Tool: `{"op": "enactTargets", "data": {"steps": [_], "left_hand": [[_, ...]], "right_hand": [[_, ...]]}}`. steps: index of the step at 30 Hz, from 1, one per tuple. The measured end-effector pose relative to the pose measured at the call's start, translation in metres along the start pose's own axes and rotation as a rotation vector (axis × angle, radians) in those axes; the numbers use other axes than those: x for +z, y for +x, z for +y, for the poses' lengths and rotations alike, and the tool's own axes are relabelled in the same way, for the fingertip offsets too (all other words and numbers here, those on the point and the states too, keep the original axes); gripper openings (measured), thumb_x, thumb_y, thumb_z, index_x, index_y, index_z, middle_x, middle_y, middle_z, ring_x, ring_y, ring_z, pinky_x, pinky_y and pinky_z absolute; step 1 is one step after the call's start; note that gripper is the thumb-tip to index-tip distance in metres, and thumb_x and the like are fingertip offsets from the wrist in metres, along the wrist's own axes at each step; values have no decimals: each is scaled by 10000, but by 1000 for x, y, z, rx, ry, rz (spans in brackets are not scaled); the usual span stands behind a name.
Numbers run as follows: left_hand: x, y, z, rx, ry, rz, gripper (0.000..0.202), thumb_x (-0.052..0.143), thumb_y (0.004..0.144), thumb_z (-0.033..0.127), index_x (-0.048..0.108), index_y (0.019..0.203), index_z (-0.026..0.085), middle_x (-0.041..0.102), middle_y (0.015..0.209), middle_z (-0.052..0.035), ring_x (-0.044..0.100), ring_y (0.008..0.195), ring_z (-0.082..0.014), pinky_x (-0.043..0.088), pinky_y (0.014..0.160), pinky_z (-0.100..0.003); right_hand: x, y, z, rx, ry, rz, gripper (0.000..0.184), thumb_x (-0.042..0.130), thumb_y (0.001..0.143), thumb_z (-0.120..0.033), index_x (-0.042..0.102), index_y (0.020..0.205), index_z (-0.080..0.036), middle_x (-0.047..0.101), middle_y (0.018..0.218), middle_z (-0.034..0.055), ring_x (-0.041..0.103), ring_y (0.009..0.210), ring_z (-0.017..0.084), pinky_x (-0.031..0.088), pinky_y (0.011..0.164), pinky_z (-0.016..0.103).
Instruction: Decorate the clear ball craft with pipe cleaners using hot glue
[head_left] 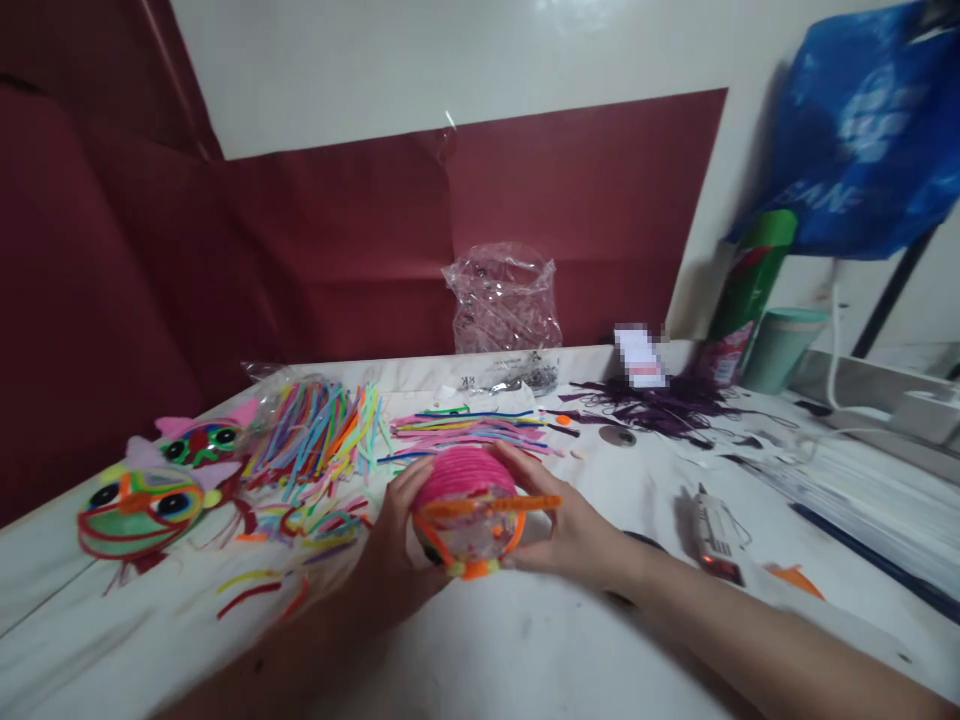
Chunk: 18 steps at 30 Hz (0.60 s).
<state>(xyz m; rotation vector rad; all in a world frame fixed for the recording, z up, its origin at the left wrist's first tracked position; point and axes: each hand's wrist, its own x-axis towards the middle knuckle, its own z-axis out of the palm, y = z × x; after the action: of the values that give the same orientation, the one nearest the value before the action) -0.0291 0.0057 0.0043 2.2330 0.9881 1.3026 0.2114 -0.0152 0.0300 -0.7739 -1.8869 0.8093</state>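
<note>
Both my hands hold a round craft ball [466, 505], wrapped in pink strips on top with orange strips across its clear front. My left hand [394, 555] cups its left side with fingers curled around it. My right hand [559, 525] grips the right side, thumb on an orange strip. The ball sits just above the white table [525, 650], near its middle.
Two finished ball faces with big eyes [139, 510] [201, 443] sit at left. Piles of coloured strips [315, 440] and pink strips [465, 430] lie behind the ball. A glue gun [712, 535], purple scraps [660, 405], a clear plastic bag [504, 298], a green can [746, 300] and a cup [780, 348] stand at right.
</note>
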Motion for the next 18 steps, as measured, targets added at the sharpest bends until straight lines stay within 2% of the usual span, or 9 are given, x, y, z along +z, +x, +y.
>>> {"op": "enactTargets", "data": {"steps": [3, 8, 11, 15, 18], "left_hand": [[3, -3, 6, 198, 177, -22, 921, 714, 627, 131, 225, 1394, 274, 346, 1422, -131, 342, 1327, -336, 304, 1096, -501], [3, -5, 19, 281, 255, 12, 966, 699, 629, 112, 162, 1413, 289, 334, 1418, -142, 347, 1324, -334, 347, 1070, -491], [1, -6, 25, 361, 243, 58, 961, 703, 636, 116, 167, 1412, 300, 348, 1404, -142, 366, 1311, -330, 356, 1062, -489], [-1, -5, 24, 394, 225, 77, 965, 712, 638, 106, 176, 1411, 320, 345, 1408, -138, 366, 1310, -335, 349, 1063, -500], [-1, -3, 21, 329, 172, 49, 965, 706, 644, 92, 179, 1417, 327, 323, 1438, -128, 339, 1334, -336, 326, 1085, -499]], "right_hand": [[-3, 1, 12, 14, 72, -44, 947, 826, 640, -275, 320, 1440, -299, 360, 1495, 89, 331, 1365, 288, 293, 1104, 464], [-4, -2, 12, 27, 152, -31, 919, 823, 643, -232, 350, 1426, -313, 329, 1513, 87, 300, 1381, 295, 263, 1119, 491], [-3, -6, 8, 14, 172, 1, 923, 819, 641, -179, 351, 1418, -353, 325, 1517, 68, 304, 1379, 295, 288, 1109, 489], [-3, -7, 5, 12, 158, 8, 923, 821, 630, -160, 364, 1410, -347, 341, 1508, 71, 329, 1366, 304, 324, 1092, 487], [0, -5, 4, 10, 86, 21, 882, 805, 661, -198, 362, 1413, -327, 343, 1505, 80, 324, 1369, 299, 304, 1102, 484]]}}
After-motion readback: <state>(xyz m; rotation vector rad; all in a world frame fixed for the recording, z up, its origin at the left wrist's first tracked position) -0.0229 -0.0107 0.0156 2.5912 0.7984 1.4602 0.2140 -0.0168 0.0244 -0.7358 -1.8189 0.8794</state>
